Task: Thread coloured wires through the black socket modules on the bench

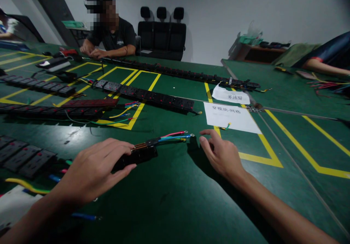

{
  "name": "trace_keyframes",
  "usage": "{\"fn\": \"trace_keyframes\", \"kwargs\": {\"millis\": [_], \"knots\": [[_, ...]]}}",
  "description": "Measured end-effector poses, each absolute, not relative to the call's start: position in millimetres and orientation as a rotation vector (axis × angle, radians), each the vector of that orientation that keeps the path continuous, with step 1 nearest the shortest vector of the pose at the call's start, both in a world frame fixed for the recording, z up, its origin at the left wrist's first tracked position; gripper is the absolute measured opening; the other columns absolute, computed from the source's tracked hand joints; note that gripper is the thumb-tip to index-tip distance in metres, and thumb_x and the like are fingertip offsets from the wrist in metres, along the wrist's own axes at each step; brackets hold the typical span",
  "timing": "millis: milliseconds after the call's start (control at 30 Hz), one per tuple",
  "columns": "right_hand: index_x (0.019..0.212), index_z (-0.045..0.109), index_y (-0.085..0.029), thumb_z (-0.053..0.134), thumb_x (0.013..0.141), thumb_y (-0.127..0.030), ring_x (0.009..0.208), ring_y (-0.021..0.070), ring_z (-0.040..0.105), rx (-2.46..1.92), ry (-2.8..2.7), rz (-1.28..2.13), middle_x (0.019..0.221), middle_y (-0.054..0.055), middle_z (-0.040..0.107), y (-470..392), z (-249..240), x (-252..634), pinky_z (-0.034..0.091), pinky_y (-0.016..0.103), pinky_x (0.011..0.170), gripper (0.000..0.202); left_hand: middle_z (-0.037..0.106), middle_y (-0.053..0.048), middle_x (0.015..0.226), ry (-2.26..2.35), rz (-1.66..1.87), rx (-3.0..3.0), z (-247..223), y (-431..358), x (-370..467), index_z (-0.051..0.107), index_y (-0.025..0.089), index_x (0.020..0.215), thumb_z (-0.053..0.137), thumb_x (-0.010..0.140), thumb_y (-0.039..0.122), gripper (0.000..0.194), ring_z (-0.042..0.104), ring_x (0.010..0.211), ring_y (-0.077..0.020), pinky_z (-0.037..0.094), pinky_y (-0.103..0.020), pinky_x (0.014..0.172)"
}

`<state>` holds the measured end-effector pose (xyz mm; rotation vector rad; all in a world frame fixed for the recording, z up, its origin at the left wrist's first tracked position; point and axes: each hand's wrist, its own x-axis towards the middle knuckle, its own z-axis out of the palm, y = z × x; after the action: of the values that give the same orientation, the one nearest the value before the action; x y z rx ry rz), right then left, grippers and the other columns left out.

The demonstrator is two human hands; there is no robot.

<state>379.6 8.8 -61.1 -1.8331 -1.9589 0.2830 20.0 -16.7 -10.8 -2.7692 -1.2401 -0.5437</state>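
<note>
My left hand (pixel 101 167) is wrapped around a short black socket module (pixel 144 154), its thumb below and fingers over the top. Copper-coloured strips show along the module's upper side. From its right end, red, blue and yellow-green wires (pixel 172 136) stick out to the right, tipped with metal ring terminals. Just beyond those tips hovers my right hand (pixel 221 151), thumb and index finger slightly apart with nothing between them; its other fingers are curled. Below the left wrist, a loose blue wire (pixel 84 216) lies on the green table.
Several black power strips (pixel 147 95) lie on the green table (pixel 169 207), marked with yellow tape. White paper sheets (pixel 232 118) with writing lie at centre right, a short yellow-green wire (pixel 228 126) on one. A person (pixel 112 36) works across the table; another person's arm (pixel 325 67) reaches in at right.
</note>
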Motion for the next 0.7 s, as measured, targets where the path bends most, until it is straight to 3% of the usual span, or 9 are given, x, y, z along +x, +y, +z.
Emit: {"fn": "trace_keyframes", "kwargs": {"millis": [267,400,500,700], "knots": [[0.117,0.061,-0.023,0.035,0.101,-0.051,0.058,0.0233,0.065,-1.845,-1.95,0.299,0.064,0.0,0.069,7.8,-59.4,378.9,0.032,0.029,0.056,0.041,0.071,-0.007,0.11,-1.233,-0.486,-2.807,-10.5,-17.1,24.2,0.064,0.026,0.121,0.061,0.094,0.037,0.029,0.068,0.093,-0.025,0.054,-0.037,0.074],[0.116,0.061,-0.023,0.036,0.1,-0.051,0.055,0.0225,0.063,-1.851,-1.949,0.297,0.062,-0.001,0.068,8.1,-59.1,378.5,0.032,0.029,0.055,0.041,0.07,-0.009,0.112,-1.269,-0.474,-2.748,-11.2,-18.2,26.0,0.06,0.022,0.126,0.061,0.094,0.046,0.04,0.067,0.093,-0.0274,0.054,-0.041,0.075],[0.116,0.061,-0.022,0.036,0.1,-0.051,0.056,0.0228,0.064,-1.846,-1.95,0.302,0.063,0.0,0.069,8.5,-59.7,378.8,0.031,0.029,0.055,0.041,0.07,-0.01,0.11,-1.333,-0.483,-2.682,-12.1,-17.5,25.8,0.062,0.02,0.123,0.054,0.098,0.05,0.04,0.067,0.093,-0.0283,0.053,-0.043,0.076],[0.117,0.06,-0.023,0.035,0.1,-0.051,0.059,0.0239,0.065,-1.855,-1.951,0.306,0.064,0.0,0.069,8.5,-61.3,379.6,0.031,0.029,0.057,0.04,0.068,-0.006,0.099,-1.291,-0.426,-2.732,-11.8,-16.5,24.5,0.069,0.021,0.114,0.05,0.102,0.043,0.031,0.065,0.083,-0.0234,0.05,-0.037,0.07]]}}
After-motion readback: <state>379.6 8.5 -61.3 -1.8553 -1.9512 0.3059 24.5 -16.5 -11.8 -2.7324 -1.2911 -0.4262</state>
